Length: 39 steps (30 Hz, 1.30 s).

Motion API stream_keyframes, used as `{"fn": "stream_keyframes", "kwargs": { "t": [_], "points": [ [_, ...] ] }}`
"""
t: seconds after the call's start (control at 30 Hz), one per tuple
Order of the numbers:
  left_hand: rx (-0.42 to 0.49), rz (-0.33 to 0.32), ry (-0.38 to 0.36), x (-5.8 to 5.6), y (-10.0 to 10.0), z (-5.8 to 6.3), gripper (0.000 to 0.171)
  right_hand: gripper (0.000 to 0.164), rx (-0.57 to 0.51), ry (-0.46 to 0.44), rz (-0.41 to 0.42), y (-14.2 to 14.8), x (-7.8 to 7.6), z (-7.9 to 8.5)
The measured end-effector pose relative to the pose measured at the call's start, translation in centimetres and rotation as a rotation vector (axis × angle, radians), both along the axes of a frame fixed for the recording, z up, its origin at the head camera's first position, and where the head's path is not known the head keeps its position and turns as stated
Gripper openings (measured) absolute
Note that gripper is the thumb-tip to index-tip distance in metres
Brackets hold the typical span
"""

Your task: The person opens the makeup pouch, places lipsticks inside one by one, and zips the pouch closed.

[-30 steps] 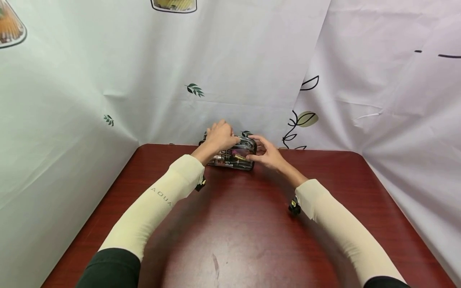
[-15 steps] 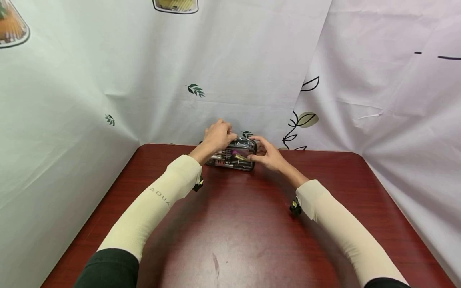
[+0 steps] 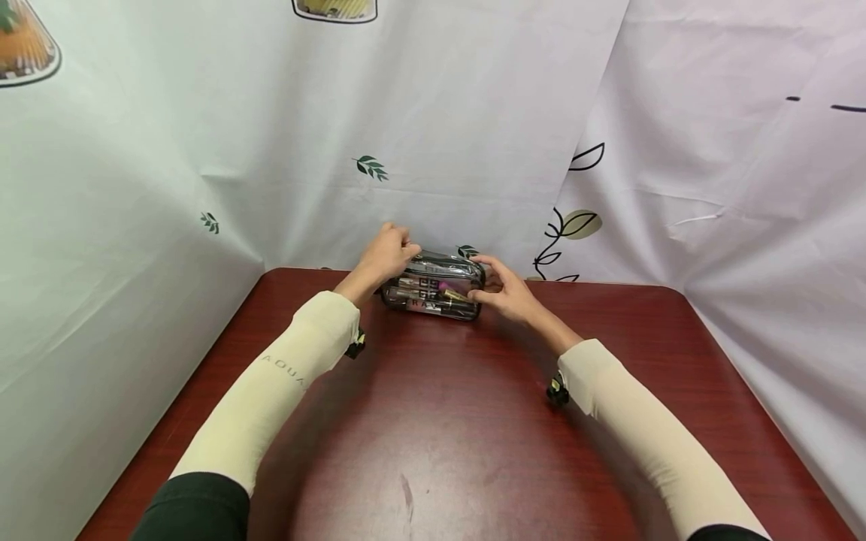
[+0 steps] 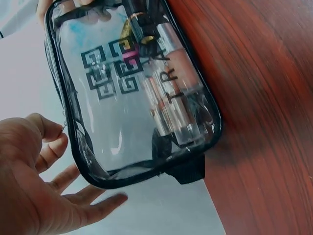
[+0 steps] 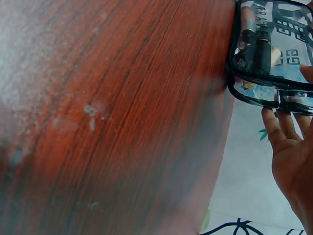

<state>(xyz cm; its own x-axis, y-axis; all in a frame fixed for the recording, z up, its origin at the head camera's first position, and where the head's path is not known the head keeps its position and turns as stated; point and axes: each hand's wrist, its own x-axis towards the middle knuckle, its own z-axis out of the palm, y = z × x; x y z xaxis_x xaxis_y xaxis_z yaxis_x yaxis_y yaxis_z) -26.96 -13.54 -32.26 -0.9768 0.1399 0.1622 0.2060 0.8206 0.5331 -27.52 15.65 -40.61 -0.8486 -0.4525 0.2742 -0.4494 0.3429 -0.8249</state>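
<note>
A clear cosmetic bag with black piping stands upright at the table's far edge. Through its plastic show several makeup tubes and black lettering. My left hand is at the bag's top left; in the left wrist view its thumb and forefinger pinch the small zipper pull on the side seam, the other fingers spread. My right hand holds the right end of the bag, thumb on the front face and fingers behind. Part of that hand is cut off in the right wrist view.
The reddish-brown table stretches between both forearms. White printed cloth hangs right behind the bag and along both sides of the table.
My left hand has slid left along the bag's top edge, uncovering more of the bag's front. My right hand has stayed on the right end.
</note>
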Motion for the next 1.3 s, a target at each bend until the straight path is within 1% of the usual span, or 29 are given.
{"fn": "stream_keyframes", "kwargs": {
  "t": [0.17,0.27,0.4,0.53,0.6,0.7,0.73,0.83,0.87,0.9,0.93,0.97,1.07,1.1,1.2,1.3],
  "points": [
    [0.012,0.024,0.016,-0.1,-1.0,-0.2,0.027,0.076,0.002,-0.004,-0.002,0.0,0.1,0.1],
    [0.024,0.044,0.004,-0.2,-2.2,-0.1,0.025,0.074,0.016,0.004,-0.006,0.2,0.1,0.1],
    [0.039,0.077,0.010,0.1,-3.8,-0.1,0.025,0.071,0.024,0.012,-0.017,0.6,0.1,0.2],
    [0.049,0.108,0.004,0.0,-4.8,-0.5,0.028,0.070,0.021,0.015,-0.024,0.8,0.0,0.1],
    [0.056,0.111,-0.006,-0.2,-5.2,-0.8,0.029,0.071,0.020,0.016,-0.018,0.7,0.0,0.1],
    [0.074,0.113,-0.031,-1.0,-5.8,-1.4,0.031,0.071,0.020,0.018,-0.011,0.5,0.1,0.1],
    [0.067,0.115,-0.025,-1.8,-6.3,-2.1,0.032,0.071,0.021,0.020,-0.010,0.5,0.1,0.1],
    [0.073,0.119,-0.043,-3.2,-7.1,-3.2,0.031,0.071,0.031,0.027,-0.013,0.4,0.2,0.0],
    [0.083,0.113,-0.032,-3.8,-7.6,-3.9,0.030,0.071,0.033,0.029,-0.016,0.4,0.2,0.0],
    [0.098,0.118,-0.040,-4.0,-7.7,-4.1,0.029,0.071,0.037,0.031,-0.018,0.5,0.2,0.0],
    [0.124,0.123,-0.051,-3.9,-7.8,-4.2,0.028,0.071,0.039,0.033,-0.020,0.5,0.2,-0.1],
    [0.158,0.125,-0.073,-3.3,-7.6,-3.7,0.028,0.070,0.040,0.034,-0.021,0.5,0.2,-0.1],
    [0.246,0.147,-0.102,-2.2,-7.2,-3.4,0.030,0.070,0.041,0.035,-0.023,0.5,0.2,-0.1],
    [0.274,0.158,-0.128,-1.3,-6.8,-2.8,0.031,0.070,0.042,0.036,-0.023,0.5,0.2,-0.1],
    [0.365,0.177,-0.167,-0.3,-6.4,-2.8,0.032,0.070,0.037,0.036,-0.025,0.4,0.2,-0.1],
    [0.467,0.193,-0.228,0.2,-6.2,-3.0,0.029,0.069,0.037,0.035,-0.026,0.4,0.1,-0.2]
  ]
}}
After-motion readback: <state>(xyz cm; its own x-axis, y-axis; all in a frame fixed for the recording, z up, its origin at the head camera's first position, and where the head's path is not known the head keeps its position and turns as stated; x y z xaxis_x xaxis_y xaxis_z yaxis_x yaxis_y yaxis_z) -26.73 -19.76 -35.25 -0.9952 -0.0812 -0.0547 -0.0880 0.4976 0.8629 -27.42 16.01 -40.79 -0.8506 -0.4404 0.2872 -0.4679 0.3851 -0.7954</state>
